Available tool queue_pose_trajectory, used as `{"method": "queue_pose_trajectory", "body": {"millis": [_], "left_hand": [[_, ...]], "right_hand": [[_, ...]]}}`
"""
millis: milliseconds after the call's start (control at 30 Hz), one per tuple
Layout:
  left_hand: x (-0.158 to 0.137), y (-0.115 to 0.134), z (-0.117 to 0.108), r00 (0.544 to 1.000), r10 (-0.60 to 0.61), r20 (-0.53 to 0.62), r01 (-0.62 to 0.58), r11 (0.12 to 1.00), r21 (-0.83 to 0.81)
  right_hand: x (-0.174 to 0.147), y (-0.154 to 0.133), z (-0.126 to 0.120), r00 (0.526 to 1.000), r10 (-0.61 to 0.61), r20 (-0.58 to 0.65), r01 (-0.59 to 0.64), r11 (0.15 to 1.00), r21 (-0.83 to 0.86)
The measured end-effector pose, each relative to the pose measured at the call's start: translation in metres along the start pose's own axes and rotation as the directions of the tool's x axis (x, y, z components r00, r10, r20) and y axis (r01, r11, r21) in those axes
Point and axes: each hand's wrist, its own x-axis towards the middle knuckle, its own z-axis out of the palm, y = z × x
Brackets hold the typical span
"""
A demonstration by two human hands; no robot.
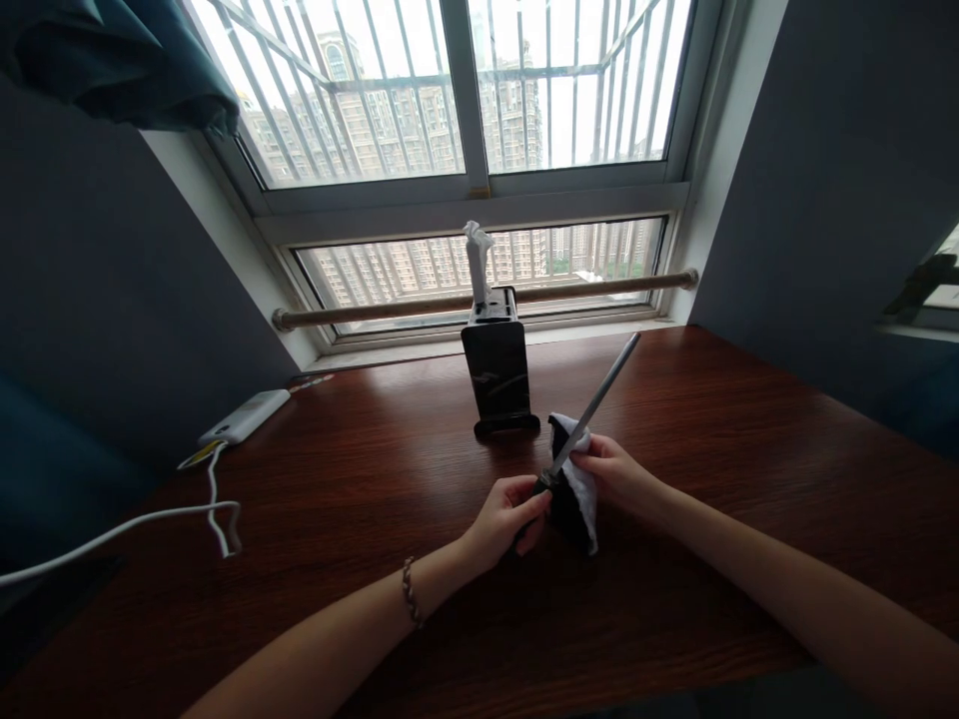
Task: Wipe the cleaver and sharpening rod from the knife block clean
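Note:
My left hand (pixel 509 514) is wrapped round the dark handle of a long, narrow metal rod (pixel 601 397). The rod slants up and away to the right over the table, and its far end looks blunt. In my right hand (pixel 610 469) is a black and white cloth (pixel 582 494), pinched between thumb and fingers. The cloth lies against the lower part of the rod, just above the handle, and its loose end hangs down towards the tabletop. Some fingers of my right hand are hidden behind the cloth.
On the reddish-brown wooden table (pixel 360 479), a black tissue box (pixel 496 374) stands beyond my hands, a tissue sticking up. A white power strip or adapter (pixel 247 416) with a white cable (pixel 135 521) lies at left. A horizontal rail (pixel 390 311) crosses the barred window behind.

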Motion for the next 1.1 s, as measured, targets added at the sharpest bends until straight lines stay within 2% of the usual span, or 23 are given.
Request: {"method": "queue_pose_trajectory", "body": {"millis": [133, 300, 400, 500, 600, 767, 900, 1000, 1100], "left_hand": [[0.000, 0.002, 0.005, 0.983, 0.076, -0.168, -0.051, 0.988, 0.149], [0.000, 0.003, 0.009, 0.933, 0.147, -0.327, -0.042, 0.951, 0.307], [0.001, 0.001, 0.008, 0.929, 0.168, -0.330, -0.014, 0.906, 0.423], [-0.001, -0.001, 0.007, 0.924, 0.237, -0.299, -0.028, 0.823, 0.567], [-0.002, -0.001, 0.008, 0.929, 0.267, -0.256, -0.049, 0.775, 0.630], [-0.002, 0.001, 0.008, 0.955, 0.202, -0.219, -0.042, 0.819, 0.573], [0.000, 0.001, 0.005, 0.985, 0.050, -0.164, 0.014, 0.930, 0.367], [0.001, 0.000, 0.004, 0.992, 0.016, -0.121, 0.013, 0.972, 0.236], [0.002, 0.000, 0.002, 0.995, 0.017, -0.101, 0.000, 0.986, 0.166]], "right_hand": [[-0.005, -0.004, 0.007, 0.997, 0.046, 0.063, -0.054, 0.990, 0.131], [-0.005, -0.006, 0.007, 0.998, 0.020, 0.067, -0.033, 0.979, 0.202], [-0.007, -0.001, 0.007, 0.997, 0.033, 0.073, -0.046, 0.983, 0.175], [-0.010, 0.007, 0.009, 0.998, 0.027, 0.053, -0.031, 0.996, 0.085], [-0.011, 0.012, 0.010, 0.999, 0.000, 0.035, 0.000, 1.000, 0.013], [-0.009, 0.007, 0.007, 0.990, -0.112, 0.081, 0.129, 0.956, -0.262], [-0.007, 0.003, 0.004, 0.976, -0.154, 0.154, 0.199, 0.915, -0.351], [-0.005, 0.005, 0.000, 0.973, -0.178, 0.147, 0.226, 0.858, -0.462], [0.000, 0.008, -0.007, 0.975, -0.203, 0.087, 0.215, 0.782, -0.585]]}}
